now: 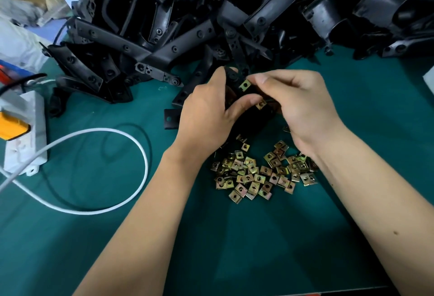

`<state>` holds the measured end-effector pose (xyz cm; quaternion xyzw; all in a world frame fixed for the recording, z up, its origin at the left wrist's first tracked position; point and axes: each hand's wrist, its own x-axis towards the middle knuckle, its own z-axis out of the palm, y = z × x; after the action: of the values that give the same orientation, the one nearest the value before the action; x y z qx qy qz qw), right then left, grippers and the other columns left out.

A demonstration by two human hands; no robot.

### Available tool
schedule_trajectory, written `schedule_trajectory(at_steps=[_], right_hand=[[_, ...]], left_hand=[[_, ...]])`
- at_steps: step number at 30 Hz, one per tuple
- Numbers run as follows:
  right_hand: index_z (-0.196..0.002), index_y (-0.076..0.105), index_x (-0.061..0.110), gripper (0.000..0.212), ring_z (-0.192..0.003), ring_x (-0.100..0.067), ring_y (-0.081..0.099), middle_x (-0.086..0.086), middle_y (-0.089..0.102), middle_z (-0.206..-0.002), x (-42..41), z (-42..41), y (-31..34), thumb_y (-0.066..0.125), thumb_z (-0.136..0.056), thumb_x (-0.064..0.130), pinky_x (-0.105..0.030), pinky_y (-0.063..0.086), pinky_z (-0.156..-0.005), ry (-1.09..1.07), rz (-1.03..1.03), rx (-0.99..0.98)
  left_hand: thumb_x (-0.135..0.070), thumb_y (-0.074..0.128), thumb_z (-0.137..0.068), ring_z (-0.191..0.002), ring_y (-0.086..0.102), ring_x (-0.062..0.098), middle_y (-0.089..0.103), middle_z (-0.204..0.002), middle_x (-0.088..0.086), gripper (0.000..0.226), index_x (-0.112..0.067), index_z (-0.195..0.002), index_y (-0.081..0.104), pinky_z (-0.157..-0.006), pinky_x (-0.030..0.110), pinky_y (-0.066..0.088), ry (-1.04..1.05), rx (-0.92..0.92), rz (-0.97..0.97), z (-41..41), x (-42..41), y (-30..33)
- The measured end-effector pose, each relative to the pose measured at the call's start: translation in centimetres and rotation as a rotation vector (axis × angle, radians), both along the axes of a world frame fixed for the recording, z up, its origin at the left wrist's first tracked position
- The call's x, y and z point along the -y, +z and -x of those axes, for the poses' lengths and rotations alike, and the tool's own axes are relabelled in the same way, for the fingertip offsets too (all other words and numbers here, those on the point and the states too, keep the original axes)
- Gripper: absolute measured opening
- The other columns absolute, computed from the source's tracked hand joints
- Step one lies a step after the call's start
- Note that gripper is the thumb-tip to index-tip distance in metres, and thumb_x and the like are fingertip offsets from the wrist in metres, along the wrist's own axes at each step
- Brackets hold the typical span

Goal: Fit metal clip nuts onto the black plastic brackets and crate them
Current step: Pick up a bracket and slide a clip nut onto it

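From the head camera we see the left hand (206, 112) gripping a black plastic bracket (237, 89) just beyond the heap of loose clip nuts (260, 173) on the green surface (234, 248); the right hand (303, 105) pinches the bracket from the other side, its fingertips by one fitted clip nut (245, 84), a second (261, 104) under the thumb. Beyond the heap rises the bracket pile (211, 14); far to the heap's left lie a power strip (23, 136) and white cable (105, 171)

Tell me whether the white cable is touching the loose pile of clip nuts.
Apart. The head view shows the white cable looping on the green mat left of the left forearm, with bare mat between it and the pile of clip nuts.
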<state>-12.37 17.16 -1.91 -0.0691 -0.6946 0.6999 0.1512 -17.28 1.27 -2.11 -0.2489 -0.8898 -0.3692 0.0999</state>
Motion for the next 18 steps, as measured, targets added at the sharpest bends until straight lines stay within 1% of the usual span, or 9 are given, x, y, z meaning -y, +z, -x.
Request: schedule_trajectory(at_steps=[3,6,8,10,15,17,18], right_hand=[[-0.1,0.081,0.015,0.013,-0.093,-0.013,0.075,-0.004,0.08,-0.086,0.17,-0.03,-0.22,0.069,-0.097,0.013,-0.026,0.057,-0.09,-0.027,-0.147,-0.084],[-0.095,0.082,0.016,0.013,-0.083,-0.01,0.073,-0.005,0.078,-0.08,0.14,0.06,-0.42,0.069,-0.097,0.013,-0.022,0.055,-0.08,-0.03,-0.196,-0.124],[-0.093,0.082,0.012,0.014,-0.078,-0.011,0.072,-0.004,0.077,-0.075,0.12,0.07,-0.43,0.068,-0.097,0.014,-0.025,0.055,-0.075,-0.019,-0.257,-0.148],[-0.092,0.081,0.009,0.016,-0.076,-0.015,0.073,-0.003,0.075,-0.073,0.24,0.06,-0.51,0.067,-0.097,0.015,-0.031,0.056,-0.074,-0.012,-0.318,-0.16],[-0.089,0.079,0.006,0.022,-0.077,-0.026,0.072,-0.006,0.074,-0.072,0.08,0.06,-0.5,0.064,-0.099,0.018,-0.045,0.058,-0.076,0.004,-0.334,-0.167],[-0.091,0.079,0.006,0.023,-0.081,-0.027,0.072,-0.006,0.075,-0.075,0.0,0.13,-0.53,0.063,-0.1,0.02,-0.046,0.058,-0.08,0.019,-0.334,-0.159],[-0.094,0.079,0.007,0.023,-0.084,-0.025,0.073,-0.005,0.075,-0.077,0.04,0.18,-0.55,0.062,-0.101,0.02,-0.044,0.058,-0.083,0.026,-0.325,-0.147]], left_hand=[[-0.061,0.065,-0.091,-0.079,0.067,0.025,0.07,-0.087,-0.001,0.06,-0.01,-0.121,0.056,-0.074,0.048,0.055,0.001,-0.018,-0.001,-0.12,-0.09,-0.02],[-0.061,0.064,-0.092,-0.082,0.067,0.029,0.07,-0.089,0.003,0.062,-0.007,-0.122,0.056,-0.075,0.05,0.054,-0.008,-0.037,0.014,-0.24,-0.12,0.06],[-0.062,0.062,-0.091,-0.08,0.066,0.032,0.069,-0.087,0.006,0.066,-0.006,-0.124,0.055,-0.075,0.051,0.053,-0.016,-0.037,0.026,-0.32,-0.16,0.12],[-0.062,0.059,-0.09,-0.079,0.065,0.034,0.068,-0.086,0.009,0.069,-0.005,-0.127,0.053,-0.075,0.053,0.053,-0.02,-0.028,0.041,-0.33,-0.19,0.14],[-0.069,0.052,-0.084,-0.076,0.066,0.033,0.068,-0.085,0.008,0.076,-0.006,-0.126,0.052,-0.072,0.052,0.053,-0.013,-0.025,0.046,-0.67,-0.17,0.25],[-0.069,0.053,-0.085,-0.076,0.066,0.032,0.069,-0.084,0.008,0.074,-0.006,-0.123,0.053,-0.071,0.052,0.054,-0.005,-0.014,0.027,-0.6,-0.16,0.18],[-0.068,0.054,-0.086,-0.076,0.066,0.032,0.068,-0.084,0.008,0.071,-0.006,-0.119,0.053,-0.071,0.052,0.054,0.008,-0.001,0.015,-0.45,-0.13,0.1]])
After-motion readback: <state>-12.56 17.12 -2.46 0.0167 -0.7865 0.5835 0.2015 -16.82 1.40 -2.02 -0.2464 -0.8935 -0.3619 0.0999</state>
